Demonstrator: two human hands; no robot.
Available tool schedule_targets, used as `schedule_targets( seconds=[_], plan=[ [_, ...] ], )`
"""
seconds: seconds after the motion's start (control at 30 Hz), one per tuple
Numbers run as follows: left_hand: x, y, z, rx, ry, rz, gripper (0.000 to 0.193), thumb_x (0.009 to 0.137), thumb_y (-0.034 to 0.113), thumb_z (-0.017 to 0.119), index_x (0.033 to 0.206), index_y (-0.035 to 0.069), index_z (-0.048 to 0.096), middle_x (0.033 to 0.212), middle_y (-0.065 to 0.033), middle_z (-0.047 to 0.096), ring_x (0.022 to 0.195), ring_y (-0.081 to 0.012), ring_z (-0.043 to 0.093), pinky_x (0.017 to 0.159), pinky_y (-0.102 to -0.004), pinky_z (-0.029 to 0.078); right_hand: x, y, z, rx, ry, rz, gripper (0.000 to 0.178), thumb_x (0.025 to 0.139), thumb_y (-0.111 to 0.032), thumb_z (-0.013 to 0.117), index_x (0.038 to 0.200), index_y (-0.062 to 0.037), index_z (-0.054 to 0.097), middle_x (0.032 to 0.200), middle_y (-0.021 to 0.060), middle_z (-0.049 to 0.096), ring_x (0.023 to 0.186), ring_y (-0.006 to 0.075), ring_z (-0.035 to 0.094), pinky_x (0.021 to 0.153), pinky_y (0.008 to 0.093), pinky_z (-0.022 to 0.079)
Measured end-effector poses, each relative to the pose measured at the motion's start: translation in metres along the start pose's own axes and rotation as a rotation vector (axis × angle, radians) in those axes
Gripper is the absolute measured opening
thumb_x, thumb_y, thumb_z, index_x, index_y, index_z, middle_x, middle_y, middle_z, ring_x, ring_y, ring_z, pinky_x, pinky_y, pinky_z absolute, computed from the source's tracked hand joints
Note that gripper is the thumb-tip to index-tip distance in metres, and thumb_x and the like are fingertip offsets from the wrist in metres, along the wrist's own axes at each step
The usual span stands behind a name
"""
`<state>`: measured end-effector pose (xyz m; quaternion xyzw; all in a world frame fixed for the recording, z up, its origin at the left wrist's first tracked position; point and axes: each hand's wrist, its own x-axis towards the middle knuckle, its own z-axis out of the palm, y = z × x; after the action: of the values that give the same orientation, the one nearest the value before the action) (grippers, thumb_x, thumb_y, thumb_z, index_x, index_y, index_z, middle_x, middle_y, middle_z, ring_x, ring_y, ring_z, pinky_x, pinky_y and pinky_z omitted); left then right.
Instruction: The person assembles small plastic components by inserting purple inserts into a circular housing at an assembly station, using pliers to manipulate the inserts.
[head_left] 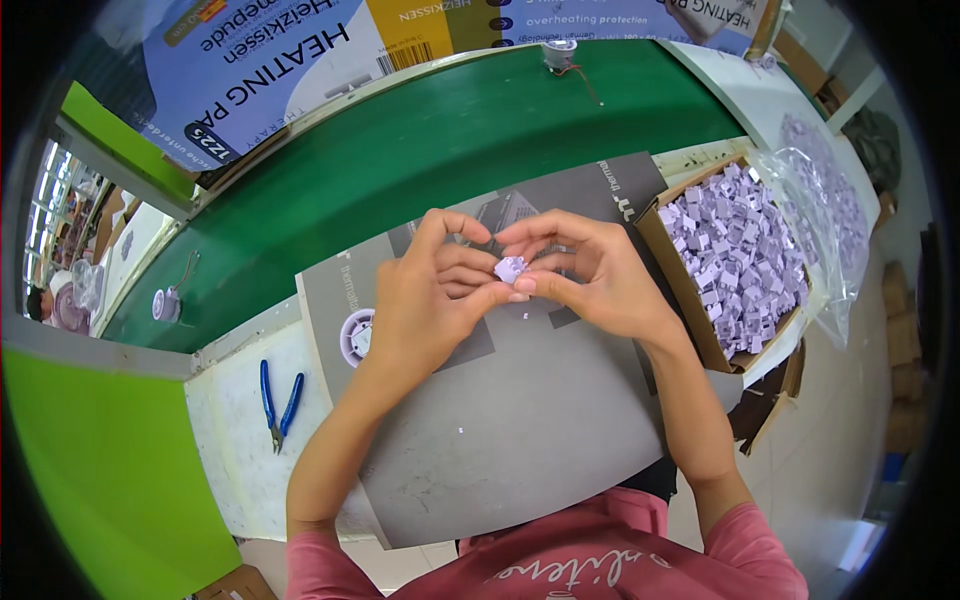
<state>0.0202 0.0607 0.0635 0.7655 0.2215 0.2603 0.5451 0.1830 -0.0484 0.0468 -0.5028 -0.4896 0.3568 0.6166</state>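
Note:
Between my two hands, over the middle of a grey cardboard sheet (520, 410), is a small lavender plastic piece (510, 268). My left hand (440, 275) pinches it from the left, thumb low against it. From the other side my right hand (590, 275) grips it with thumb and fingers, the thumb tips nearly meeting. Fingers cover part of its shape. Beside my left wrist lies a round white and lavender plastic housing (352, 340), partly hidden by that arm. Blue-handled cutting pliers (279, 408) lie with handles spread on the white surface to the left.
An open cardboard box (665, 245) full of similar lavender pieces stands at my right, next to a clear plastic bag (835, 270). Beyond the sheet runs a green conveyor belt (430, 130), carrying wired round parts (166, 304). Printed cartons (300, 60) stand behind it.

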Motion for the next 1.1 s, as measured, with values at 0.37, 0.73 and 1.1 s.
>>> schedule_targets(
  seconds=[0.37,0.73,1.1],
  plan=[
    [-0.008,-0.008,-0.010,0.736,-0.092,0.060,0.051,0.074,0.020,0.086,0.110,0.005,0.053,0.087,-0.0099,0.073,0.084,-0.0250,0.071,0.075,-0.0369,0.055,0.005,0.011,-0.005,0.142,-0.064,0.284,0.032,0.093,-0.013,0.068,0.122,-0.0008,0.065,0.099,0.0045,0.068,0.091,0.0102,0.064,0.084,0.0262,0.051],
    [-0.013,-0.024,-0.030,0.952,-0.164,-0.089,0.038,0.077,0.001,0.077,0.108,0.002,0.054,0.103,-0.0161,0.064,0.090,-0.0350,0.065,0.079,-0.0440,0.050,0.008,0.021,-0.008,0.484,-0.072,0.234,0.035,0.098,-0.013,0.062,0.130,0.0014,0.057,0.122,0.0099,0.063,0.105,0.0179,0.065,0.099,0.0298,0.050],
    [0.001,-0.015,-0.048,0.530,-0.354,-0.193,0.014,0.087,0.006,0.068,0.098,-0.002,0.066,0.086,-0.0158,0.071,0.074,-0.0258,0.067,0.069,-0.0347,0.051,0.005,0.023,-0.006,0.443,-0.098,0.239,0.041,0.092,-0.008,0.069,0.130,0.0026,0.058,0.118,0.0103,0.065,0.101,0.0173,0.065,0.094,0.0287,0.052]
  ],
)
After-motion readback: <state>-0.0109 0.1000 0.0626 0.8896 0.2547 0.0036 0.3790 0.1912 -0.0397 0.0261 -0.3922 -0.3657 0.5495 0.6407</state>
